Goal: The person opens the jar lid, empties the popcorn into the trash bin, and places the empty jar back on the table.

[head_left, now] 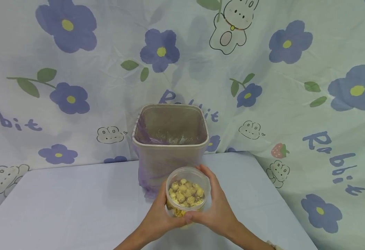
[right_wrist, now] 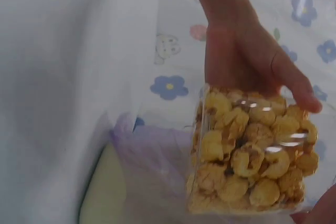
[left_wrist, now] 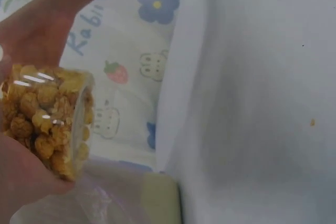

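Note:
A clear plastic jar of round caramel popcorn (head_left: 187, 194) is held up in front of the bin, its round top facing the head camera. My left hand (head_left: 158, 217) grips its left side, and my right hand (head_left: 218, 211) curls round the right side. Both thumbs meet at the near side of the jar. In the left wrist view the popcorn jar (left_wrist: 44, 114) lies sideways across the picture between the two hands. Golden pieces fill the jar (right_wrist: 252, 150) in the right wrist view, where the left hand (right_wrist: 244, 59) shows above it.
Just behind the jar stands a beige bin (head_left: 173, 158) lined with a thin purple bag (head_left: 146, 184). The white table (head_left: 85, 201) spreads out on both sides. A flowered rabbit-print cloth (head_left: 113, 86) hangs behind. One small yellowish crumb (left_wrist: 312, 122) lies on the white surface.

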### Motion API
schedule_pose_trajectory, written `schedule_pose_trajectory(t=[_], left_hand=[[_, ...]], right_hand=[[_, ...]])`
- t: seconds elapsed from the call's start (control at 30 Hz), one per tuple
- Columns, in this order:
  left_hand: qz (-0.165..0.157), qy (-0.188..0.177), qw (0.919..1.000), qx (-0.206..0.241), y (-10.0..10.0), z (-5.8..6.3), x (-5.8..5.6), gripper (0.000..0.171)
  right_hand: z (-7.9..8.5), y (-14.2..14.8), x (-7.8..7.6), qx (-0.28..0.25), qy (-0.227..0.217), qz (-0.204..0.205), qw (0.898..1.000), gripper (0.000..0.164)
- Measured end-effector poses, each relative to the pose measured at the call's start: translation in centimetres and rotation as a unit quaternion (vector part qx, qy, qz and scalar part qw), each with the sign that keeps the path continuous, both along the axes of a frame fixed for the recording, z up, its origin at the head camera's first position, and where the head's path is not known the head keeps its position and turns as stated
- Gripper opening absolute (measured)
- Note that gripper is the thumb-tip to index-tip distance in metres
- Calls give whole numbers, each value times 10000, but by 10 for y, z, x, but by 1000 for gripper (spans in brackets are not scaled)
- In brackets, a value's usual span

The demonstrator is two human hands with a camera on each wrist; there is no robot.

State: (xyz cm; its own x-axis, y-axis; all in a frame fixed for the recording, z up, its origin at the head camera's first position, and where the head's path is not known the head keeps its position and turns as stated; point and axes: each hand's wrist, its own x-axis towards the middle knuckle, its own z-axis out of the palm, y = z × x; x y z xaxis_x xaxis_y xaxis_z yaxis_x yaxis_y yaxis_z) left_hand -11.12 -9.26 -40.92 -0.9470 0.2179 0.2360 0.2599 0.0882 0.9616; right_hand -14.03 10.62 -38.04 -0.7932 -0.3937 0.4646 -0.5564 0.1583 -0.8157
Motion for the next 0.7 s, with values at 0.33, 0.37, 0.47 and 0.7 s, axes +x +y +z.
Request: schedule_pose_trajectory(t=[0.33,0.37,0.47,0.7], left_hand=[[84,-151,9998,-62,0,3,2,107],[34,-180,9998,-38,-1,4,2,107],[-151,-218,9996,9,-4,4,2,109],[-493,-207,9986,18,-9,5,1,110]], right_hand=[[5,0,-1,224,-328,3,9992,104],[5,1,-2,195,-379,173,9989,103],[7,6,-7,78,-576,717,9957,102],[12,14,-14,-224,-1059,1665,9801,101]])
